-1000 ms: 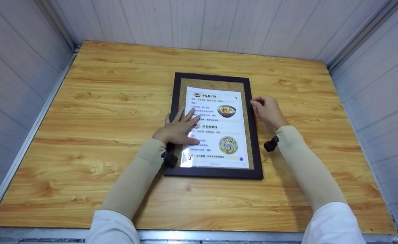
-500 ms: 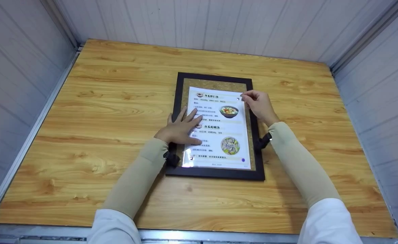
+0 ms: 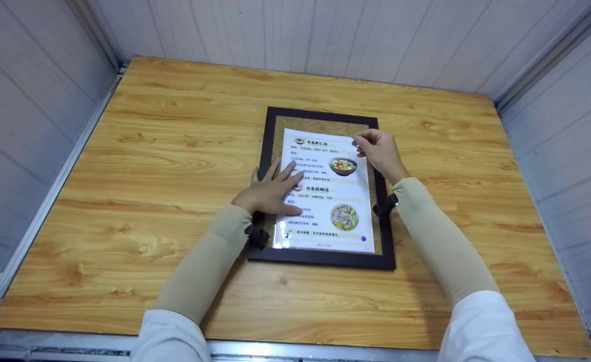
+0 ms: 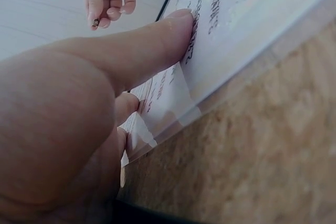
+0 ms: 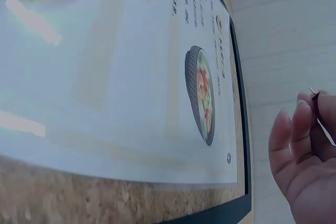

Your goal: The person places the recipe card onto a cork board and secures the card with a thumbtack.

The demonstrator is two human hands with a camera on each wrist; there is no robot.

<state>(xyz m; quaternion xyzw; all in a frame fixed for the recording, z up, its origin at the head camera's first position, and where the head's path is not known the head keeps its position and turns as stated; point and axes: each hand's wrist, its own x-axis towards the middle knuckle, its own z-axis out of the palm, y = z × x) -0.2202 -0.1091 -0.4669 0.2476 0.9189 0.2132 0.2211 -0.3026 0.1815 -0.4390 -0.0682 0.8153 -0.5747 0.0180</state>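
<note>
A laminated sheet [image 3: 320, 201] with printed text and pictures of two dishes lies on a black-framed cork board [image 3: 321, 123]. My left hand [image 3: 267, 195] rests on the sheet's left side with fingers spread; its thumb [image 4: 173, 32] presses the plastic surface. Above the upper right corner, my right hand [image 3: 382, 153] pinches a small thumbtack [image 5: 315, 96] between thumb and fingertips. The tack's metal point shows in the right wrist view, apart from the sheet. A round hole [image 5: 229, 158] is near that corner, covered by the hand in the head view.
A purple round tack head [image 3: 363, 239] sits at the sheet's lower right corner. The board's black frame [image 3: 320, 258] lies on a wood-grain table [image 3: 174, 125]. Pale panel walls [image 3: 300, 35] enclose the table at the back and both sides.
My right hand has moved left, from beside the frame's right edge to over the sheet's upper right corner. The left hand stays on the sheet; the head view has shifted slightly.
</note>
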